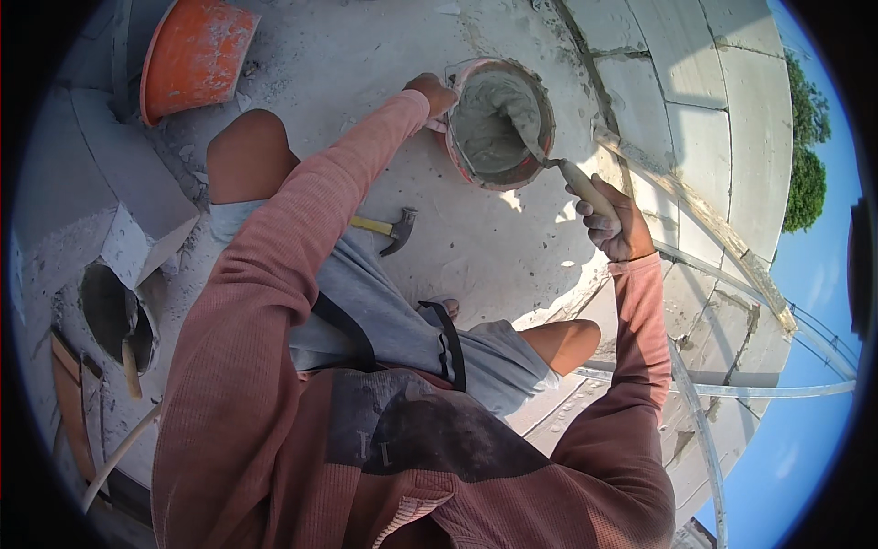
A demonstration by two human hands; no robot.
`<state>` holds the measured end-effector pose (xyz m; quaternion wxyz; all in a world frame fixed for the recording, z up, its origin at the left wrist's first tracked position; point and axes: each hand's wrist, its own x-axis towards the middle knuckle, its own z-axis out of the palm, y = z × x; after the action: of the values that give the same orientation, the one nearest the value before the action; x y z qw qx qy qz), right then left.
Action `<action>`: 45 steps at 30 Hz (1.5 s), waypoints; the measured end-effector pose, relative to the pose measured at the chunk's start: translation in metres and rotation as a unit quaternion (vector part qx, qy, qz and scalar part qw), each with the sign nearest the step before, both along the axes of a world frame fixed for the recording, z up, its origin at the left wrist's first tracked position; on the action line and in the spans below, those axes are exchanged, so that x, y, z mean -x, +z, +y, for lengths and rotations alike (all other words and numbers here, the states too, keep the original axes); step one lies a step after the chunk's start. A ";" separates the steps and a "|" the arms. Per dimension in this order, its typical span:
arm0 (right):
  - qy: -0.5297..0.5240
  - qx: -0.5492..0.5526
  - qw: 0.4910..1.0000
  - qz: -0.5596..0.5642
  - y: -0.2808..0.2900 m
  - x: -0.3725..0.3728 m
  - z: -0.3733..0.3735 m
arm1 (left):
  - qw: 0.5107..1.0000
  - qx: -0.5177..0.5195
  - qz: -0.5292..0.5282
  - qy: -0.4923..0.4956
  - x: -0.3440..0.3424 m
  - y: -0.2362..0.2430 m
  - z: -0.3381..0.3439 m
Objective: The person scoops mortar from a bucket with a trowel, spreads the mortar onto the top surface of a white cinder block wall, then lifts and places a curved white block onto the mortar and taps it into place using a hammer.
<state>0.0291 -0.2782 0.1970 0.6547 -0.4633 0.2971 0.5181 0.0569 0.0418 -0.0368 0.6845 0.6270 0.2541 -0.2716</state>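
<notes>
A red bucket holds wet grey mortar, with a hollow in its middle. My left hand is closed on the bucket's left rim. In my right hand is the pale handle of a trowel. The trowel's blade reaches over the bucket's lower right rim into the mortar, and its tip is hidden there. A claw hammer with a yellow handle lies on the floor below the bucket, partly behind my left leg.
An orange tub lies tipped at upper left. Below it stand grey blocks and a mortar-stained container with a handled tool. A block wall and a wooden batten run along the right, near metal poles.
</notes>
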 end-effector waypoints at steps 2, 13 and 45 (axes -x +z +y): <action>0.117 0.231 0.957 -0.132 0.010 -0.008 0.011 | 1.000 0.017 0.010 0.011 0.001 0.005 -0.012; 0.642 0.435 0.183 -0.604 -0.059 0.011 0.123 | 1.000 -0.012 0.001 -0.009 0.002 0.001 -0.002; 0.600 0.545 0.235 -0.536 0.037 0.010 0.073 | 0.999 -0.046 0.008 -0.017 -0.001 0.020 -0.015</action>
<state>0.0191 -0.2054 0.2344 -0.2508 -0.9218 -0.2766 0.1043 0.0583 0.0268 -0.0172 0.6484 0.6598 0.2612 -0.2757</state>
